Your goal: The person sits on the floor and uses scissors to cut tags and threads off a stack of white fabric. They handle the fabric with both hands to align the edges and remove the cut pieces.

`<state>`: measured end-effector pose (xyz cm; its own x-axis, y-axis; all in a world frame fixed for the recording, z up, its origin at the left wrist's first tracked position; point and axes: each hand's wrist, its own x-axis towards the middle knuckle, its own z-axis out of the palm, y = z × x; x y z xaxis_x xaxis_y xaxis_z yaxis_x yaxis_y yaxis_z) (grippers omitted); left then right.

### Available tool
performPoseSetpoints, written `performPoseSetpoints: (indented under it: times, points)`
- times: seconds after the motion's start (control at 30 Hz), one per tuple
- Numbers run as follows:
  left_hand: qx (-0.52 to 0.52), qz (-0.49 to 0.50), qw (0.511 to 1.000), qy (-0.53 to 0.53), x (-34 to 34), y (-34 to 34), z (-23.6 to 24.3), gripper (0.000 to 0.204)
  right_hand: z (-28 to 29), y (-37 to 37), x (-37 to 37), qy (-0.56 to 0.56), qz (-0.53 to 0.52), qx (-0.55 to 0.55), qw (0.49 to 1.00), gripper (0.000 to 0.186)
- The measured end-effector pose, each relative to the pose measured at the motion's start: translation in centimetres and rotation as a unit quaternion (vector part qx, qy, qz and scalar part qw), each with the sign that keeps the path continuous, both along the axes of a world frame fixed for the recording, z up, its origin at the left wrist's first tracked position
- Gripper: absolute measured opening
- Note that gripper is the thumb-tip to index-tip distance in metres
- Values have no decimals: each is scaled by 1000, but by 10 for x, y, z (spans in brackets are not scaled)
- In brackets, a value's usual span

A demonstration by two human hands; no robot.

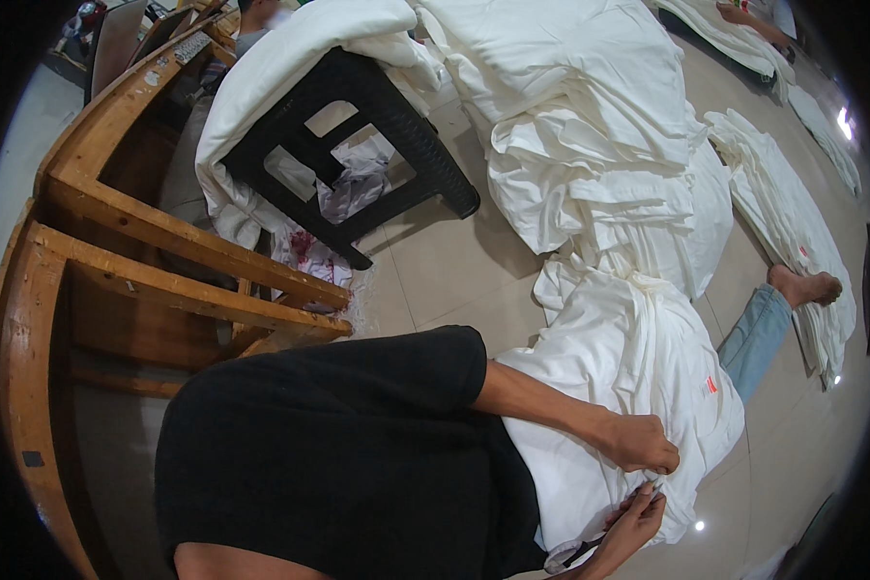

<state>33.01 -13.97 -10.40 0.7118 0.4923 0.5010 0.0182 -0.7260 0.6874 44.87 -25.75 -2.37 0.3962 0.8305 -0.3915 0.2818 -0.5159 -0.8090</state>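
Note:
White cloth (pixel 609 338) lies bunched over my lap, with a small orange-red tag (pixel 711 385) on it. My left hand (pixel 641 445) is closed, its fingers pinched on the cloth near its right edge. Just below, my right hand (pixel 640 517) is closed too, thumb and fingers pressed together close to the left fingertips. Whatever small thing lies between the right fingers is too small to make out. A dark red patch (pixel 614 517) shows beside the right hand. A grey and black item (pixel 570 556) at the right forearm is partly hidden.
A tilted black plastic stool (pixel 445 159) stands at the upper left, draped with white cloth. Wooden furniture frames (pixel 193 290) fill the left. A large white cloth heap (pixel 590 116) lies beyond my lap; a long folded stack (pixel 783 193) lies right, near a bare foot (pixel 802 287). Another person's hand (pixel 739 14) shows top right.

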Motion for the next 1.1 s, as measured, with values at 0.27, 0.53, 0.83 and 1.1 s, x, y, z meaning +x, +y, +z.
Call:
performPoseSetpoints:
  times: [0.27,0.53,0.83,1.1]
  points:
    - [18,-12,999,41,-2,3,4,20,13,10,-7,-47,20,-23,998,35]
    - [45,-23,997,60,2,4,-1,25,25,18,-7,-76,57,-34,995,37]
    - [-420,130,898,-31,-59,0,15,16,17,8,6,-18,4,-56,998,31]
    - [41,660,748,54,-299,-16,63,32,28,-15,39,9,-124,-33,992,33]
